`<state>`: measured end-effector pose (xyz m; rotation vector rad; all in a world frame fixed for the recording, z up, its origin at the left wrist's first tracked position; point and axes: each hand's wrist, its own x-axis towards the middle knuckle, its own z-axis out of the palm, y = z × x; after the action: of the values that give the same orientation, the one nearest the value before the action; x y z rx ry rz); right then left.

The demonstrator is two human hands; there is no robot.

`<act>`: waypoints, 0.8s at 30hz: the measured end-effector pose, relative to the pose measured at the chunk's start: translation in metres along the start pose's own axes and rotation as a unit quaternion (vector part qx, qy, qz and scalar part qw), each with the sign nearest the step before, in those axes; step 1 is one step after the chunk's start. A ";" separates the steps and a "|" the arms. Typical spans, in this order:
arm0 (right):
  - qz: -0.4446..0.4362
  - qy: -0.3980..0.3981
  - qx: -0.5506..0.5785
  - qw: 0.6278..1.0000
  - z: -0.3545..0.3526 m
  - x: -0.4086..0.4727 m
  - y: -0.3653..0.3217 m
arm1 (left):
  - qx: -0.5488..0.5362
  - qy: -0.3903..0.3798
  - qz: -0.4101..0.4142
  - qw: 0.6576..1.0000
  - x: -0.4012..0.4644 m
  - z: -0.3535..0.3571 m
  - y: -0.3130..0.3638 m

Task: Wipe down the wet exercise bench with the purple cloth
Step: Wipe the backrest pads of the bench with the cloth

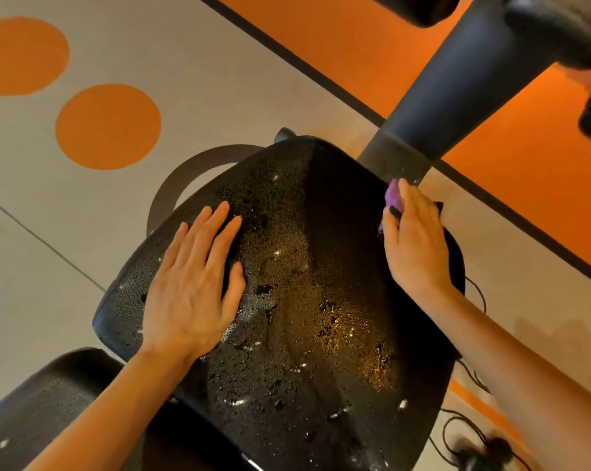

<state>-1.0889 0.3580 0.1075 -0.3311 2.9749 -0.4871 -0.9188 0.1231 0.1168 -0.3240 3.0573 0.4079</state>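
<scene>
I see the black padded exercise bench (297,300) filling the middle of the view, its pebbled vinyl surface beaded all over with water droplets that catch an amber glint. The pad is a rounded trapezoid, narrowing toward the far end. My left hand (195,287) lies flat on the pad's left half, fingers straight and spread, gripping nothing. My right hand (414,239) sits at the pad's far right edge, fingers curled round the purple cloth (393,195), a soft crumpled wad showing above the fingers, touching the bench edge. Just beyond it a thick matte dark post (457,96) rises at a slant. The floor (219,79) is smooth grey with orange circles and an orange band. Thin black cables (457,433) trail at lower right.
</scene>
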 end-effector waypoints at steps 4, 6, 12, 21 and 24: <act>-0.022 0.030 0.022 0.999 0.026 0.040 -0.051 | -0.001 0.000 0.001 1.000 0.001 0.000 0.001; -0.060 0.023 0.014 0.998 0.042 0.071 -0.090 | 0.002 0.000 -0.001 1.000 0.002 0.000 0.000; -0.050 0.017 0.008 0.999 0.004 0.025 -0.008 | 0.008 -0.006 0.000 1.000 0.001 -0.001 0.000; 0.023 0.049 0.013 0.998 0.026 0.051 -0.047 | 0.001 0.010 0.003 1.000 0.002 0.000 0.000; -0.047 0.054 0.013 0.997 0.039 0.058 -0.076 | 0.005 0.013 0.003 1.000 0.001 0.001 0.001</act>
<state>-1.1243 0.2623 0.0920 -0.4589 3.0655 -0.5723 -0.9202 0.1236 0.1163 -0.3230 3.0853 0.3927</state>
